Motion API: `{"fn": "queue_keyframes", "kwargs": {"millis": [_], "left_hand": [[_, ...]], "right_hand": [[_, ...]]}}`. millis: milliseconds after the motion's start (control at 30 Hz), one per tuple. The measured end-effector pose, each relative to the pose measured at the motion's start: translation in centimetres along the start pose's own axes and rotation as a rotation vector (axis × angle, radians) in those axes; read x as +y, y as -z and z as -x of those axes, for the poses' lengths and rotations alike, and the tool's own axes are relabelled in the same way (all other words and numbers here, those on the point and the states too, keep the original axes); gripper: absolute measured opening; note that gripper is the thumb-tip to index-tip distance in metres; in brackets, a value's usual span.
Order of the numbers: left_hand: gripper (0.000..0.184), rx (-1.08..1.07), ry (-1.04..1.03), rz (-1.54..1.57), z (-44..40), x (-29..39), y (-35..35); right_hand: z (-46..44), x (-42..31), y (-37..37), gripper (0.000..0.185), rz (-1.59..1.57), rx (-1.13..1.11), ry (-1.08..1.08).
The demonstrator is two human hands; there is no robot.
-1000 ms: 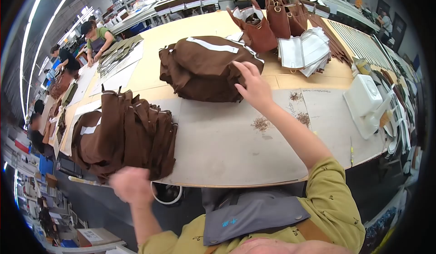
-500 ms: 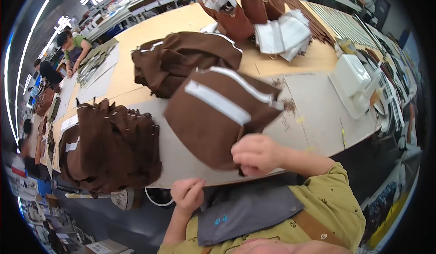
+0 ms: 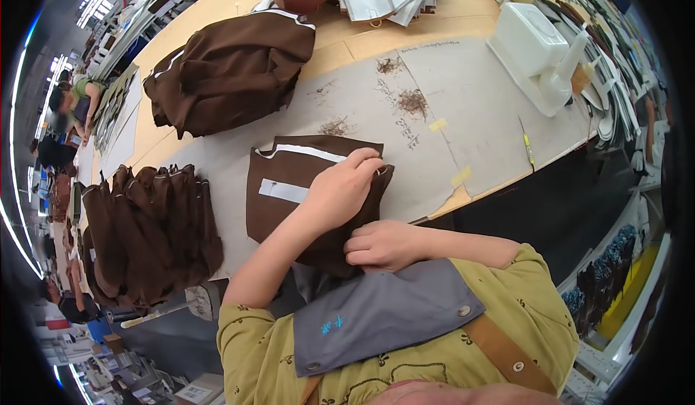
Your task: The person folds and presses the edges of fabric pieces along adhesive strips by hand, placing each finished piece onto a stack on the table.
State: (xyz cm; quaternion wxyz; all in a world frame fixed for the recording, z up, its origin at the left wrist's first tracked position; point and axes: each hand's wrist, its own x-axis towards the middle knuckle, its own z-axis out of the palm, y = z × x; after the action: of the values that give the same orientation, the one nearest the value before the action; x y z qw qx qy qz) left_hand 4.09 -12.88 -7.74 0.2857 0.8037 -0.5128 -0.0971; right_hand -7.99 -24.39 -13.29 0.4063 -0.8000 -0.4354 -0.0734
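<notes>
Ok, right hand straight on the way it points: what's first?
The brown cloth, which it seems to touch. Past that, maybe the left forearm, though depth is unclear.

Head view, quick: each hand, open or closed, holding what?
Left hand: closed on the brown fabric panel at its right edge.
Right hand: fingers curled at the panel's near side; grip cannot be told.

Bright, even | tube lights (image 3: pixel 17 90) glaring left | fisheye-curved edges | black corners
</notes>
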Motion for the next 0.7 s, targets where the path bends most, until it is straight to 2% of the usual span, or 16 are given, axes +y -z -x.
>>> {"fn": "queue_keyframes", "kwargs": {"millis": [67, 267, 333, 433, 467, 533, 700], "left_hand": [[0.020, -0.104, -0.020, -0.027, -1.5, -0.9, -1.3], [0.027, -0.130, -0.041, 0.065, -2.1, -1.5, -1.9], [0.027, -0.096, 0.000, 0.011, -2.0, -1.3, -1.9], [0.030, -0.033, 0.056, -0.082, -1.7, -2.1, -2.5], [0.031, -0.047, 0.102, -0.095, -1.8, -2.3, -2.5], [0.031, -0.094, 0.165, -0.111, -2.0, -2.5, -2.4], [0.027, -0.222, 0.177, -0.118, -2.6, -2.8, -1.4]], "right_hand": [[0.5, -0.1, 0.2, 0.022, 0.014, -0.014, -0.003], [1.6, -0.7, 2.4, 0.031, 0.028, 0.140, 0.009], [2.4, -0.5, 2.9, 0.035, 0.017, 0.340, 0.000], [3.3, 0.4, 2.9, 0.025, 0.087, 0.552, -0.151], [3.7, 0.3, 2.8, 0.020, 0.092, 0.576, -0.259], [4.3, 0.6, 3.0, 0.021, 0.088, 0.596, -0.287], [5.1, 0.4, 4.0, 0.020, 0.045, 0.652, -0.450]]}}
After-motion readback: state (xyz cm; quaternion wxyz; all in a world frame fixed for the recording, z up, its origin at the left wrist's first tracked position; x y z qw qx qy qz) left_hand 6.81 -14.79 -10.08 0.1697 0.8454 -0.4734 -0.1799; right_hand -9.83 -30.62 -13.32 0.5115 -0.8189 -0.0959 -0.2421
